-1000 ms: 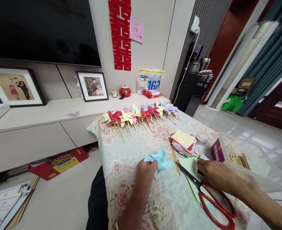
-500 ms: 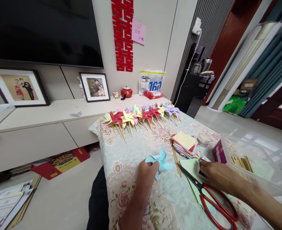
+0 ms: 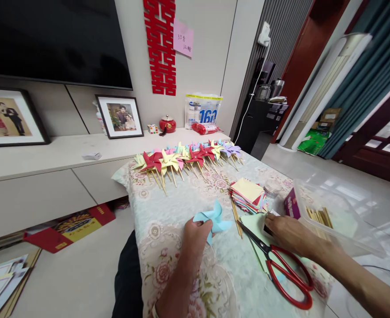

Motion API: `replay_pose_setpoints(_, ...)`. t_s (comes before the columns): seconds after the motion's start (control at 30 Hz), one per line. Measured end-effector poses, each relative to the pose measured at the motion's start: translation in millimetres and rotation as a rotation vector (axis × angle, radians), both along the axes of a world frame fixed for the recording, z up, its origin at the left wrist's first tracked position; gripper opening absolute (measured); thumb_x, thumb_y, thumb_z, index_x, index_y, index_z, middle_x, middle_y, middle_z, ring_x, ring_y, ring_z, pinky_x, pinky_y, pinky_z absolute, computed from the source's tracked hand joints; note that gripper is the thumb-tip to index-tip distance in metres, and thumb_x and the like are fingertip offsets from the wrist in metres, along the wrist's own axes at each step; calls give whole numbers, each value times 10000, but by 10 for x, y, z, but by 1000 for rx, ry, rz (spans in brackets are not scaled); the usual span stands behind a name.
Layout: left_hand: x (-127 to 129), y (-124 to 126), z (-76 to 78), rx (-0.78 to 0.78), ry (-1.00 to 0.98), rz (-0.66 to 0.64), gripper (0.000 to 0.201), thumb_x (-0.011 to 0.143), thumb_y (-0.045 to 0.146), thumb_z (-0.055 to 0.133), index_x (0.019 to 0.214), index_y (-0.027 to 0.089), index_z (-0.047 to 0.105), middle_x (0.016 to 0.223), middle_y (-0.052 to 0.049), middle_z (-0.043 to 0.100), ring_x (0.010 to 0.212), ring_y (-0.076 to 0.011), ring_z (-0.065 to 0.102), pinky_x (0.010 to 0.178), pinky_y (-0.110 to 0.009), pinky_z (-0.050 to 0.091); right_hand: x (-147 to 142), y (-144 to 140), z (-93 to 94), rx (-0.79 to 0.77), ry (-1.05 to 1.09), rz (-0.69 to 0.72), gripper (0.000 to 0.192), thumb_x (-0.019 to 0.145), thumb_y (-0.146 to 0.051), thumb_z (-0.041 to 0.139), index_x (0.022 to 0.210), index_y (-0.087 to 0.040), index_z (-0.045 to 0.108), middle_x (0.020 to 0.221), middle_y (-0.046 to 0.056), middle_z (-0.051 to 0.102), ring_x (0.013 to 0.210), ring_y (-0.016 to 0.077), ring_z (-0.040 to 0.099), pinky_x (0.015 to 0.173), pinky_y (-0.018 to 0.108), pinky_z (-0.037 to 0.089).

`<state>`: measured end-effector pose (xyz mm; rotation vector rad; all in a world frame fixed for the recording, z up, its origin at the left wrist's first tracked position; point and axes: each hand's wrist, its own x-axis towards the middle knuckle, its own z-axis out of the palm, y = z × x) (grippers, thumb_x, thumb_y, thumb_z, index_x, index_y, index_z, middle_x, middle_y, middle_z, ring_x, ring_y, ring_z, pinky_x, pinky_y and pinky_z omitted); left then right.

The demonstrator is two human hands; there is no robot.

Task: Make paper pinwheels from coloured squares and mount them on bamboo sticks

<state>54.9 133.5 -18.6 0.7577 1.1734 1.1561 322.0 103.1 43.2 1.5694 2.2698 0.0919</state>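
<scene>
step: pinwheel assy, blades folded, no stick yet | L hand (image 3: 195,232) pinching blue pinwheel (image 3: 212,218) at table (image 3: 168,207) mid, near front edge | R hand (image 3: 285,232) fingers curled on small dark item by purple box (image 3: 291,206), grip unclear | scissors (image 3: 277,265) between hands, just under R | next prob: needs pin + stick from clear bin (image 3: 334,221), R side.

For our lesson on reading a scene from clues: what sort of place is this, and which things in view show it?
Most likely a living room at home. A large television hangs on the wall above a low cabinet bearing framed photographs. The left hand holds a blue paper pinwheel on the cloth-covered table.
</scene>
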Motion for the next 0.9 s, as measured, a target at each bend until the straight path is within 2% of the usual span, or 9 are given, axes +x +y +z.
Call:
replay_pose_setpoints(0.3,-2,-17,45,-16,44,27,137,578,275,660,637,155,691,519,22,589,524,-161,570,559,-286,540,13,-43,79,33,30,-8,228,903,-21,439,938,-117,643,938,144,722,758,242,729,586,281,405)
replay_pose_setpoints(0.5,7,-29,85,-21,9,44,136,573,266,666,639,151,699,518,19,600,521,-160,575,557,-286,541,97,-70,30,55,111,-76,194,963,-105,402,870,-146,568,814,130,707,656,228,686,531,301,295)
replay_pose_setpoints(0.6,6,-33,101,-23,23,40,124,577,262,665,618,148,690,513,17,601,521,-157,570,561,-288,545,112,-92,56,89,206,-110,215,974,-152,376,818,-182,520,693,79,663,555,185,612,520,304,270)
replay_pose_setpoints(0.73,8,-36,123,-43,7,48,141,570,250,666,650,141,707,541,14,627,534,-151,575,556,-277,541,3,-128,167,110,508,-212,226,974,-244,360,775,-222,463,589,2,579,504,148,515,516,277,307)
replay_pose_setpoints(0.8,10,-35,126,-43,-5,56,160,569,252,671,667,134,717,549,12,633,532,-149,574,547,-273,535,-129,-129,176,33,756,-279,206,962,-287,388,785,-223,473,606,-11,595,508,139,534,518,256,361)
replay_pose_setpoints(0.9,9,-30,120,-41,-16,76,163,564,257,683,658,128,717,535,10,623,514,-147,567,537,-270,524,-403,-82,90,-98,1137,-386,186,937,-321,434,786,-219,473,730,4,666,499,116,583,486,232,410)
